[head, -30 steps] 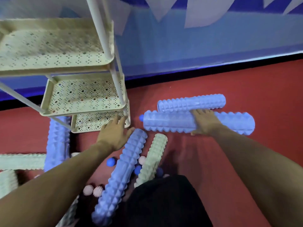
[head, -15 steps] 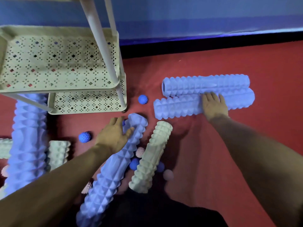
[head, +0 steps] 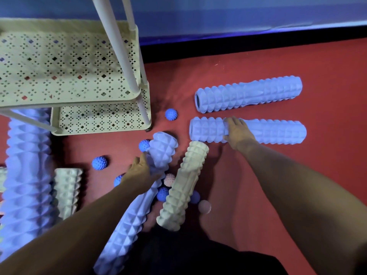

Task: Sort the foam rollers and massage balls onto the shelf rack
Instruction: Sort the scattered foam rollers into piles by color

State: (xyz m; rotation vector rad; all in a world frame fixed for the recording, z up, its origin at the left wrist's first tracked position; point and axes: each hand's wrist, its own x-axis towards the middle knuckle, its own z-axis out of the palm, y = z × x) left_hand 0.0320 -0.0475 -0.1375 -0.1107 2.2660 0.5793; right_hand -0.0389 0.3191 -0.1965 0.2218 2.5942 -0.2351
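My left hand (head: 140, 171) grips a long blue foam roller (head: 137, 201) that runs from the floor's middle toward me. My right hand (head: 237, 132) is wrapped over a second blue roller (head: 274, 132) lying crosswise on the red floor. A third blue roller (head: 248, 94) lies parallel just behind it, apart. A cream roller (head: 182, 187) rests between my arms. The cream shelf rack (head: 65, 64) stands at the upper left with bare perforated shelves. Spiky blue balls (head: 171, 114) (head: 99, 162) and a pink ball (head: 204, 207) are scattered around.
A big blue roller (head: 25, 175) and a short cream roller (head: 67, 191) lie left of the rack's foot. More balls hide under the rollers near my knees. A blue wall (head: 218, 14) with a black base strip runs along the back.
My right hand pulled its blue roller toward me, away from the one behind it. My left hand closed around the near blue roller's upper end. The camera tipped downward.
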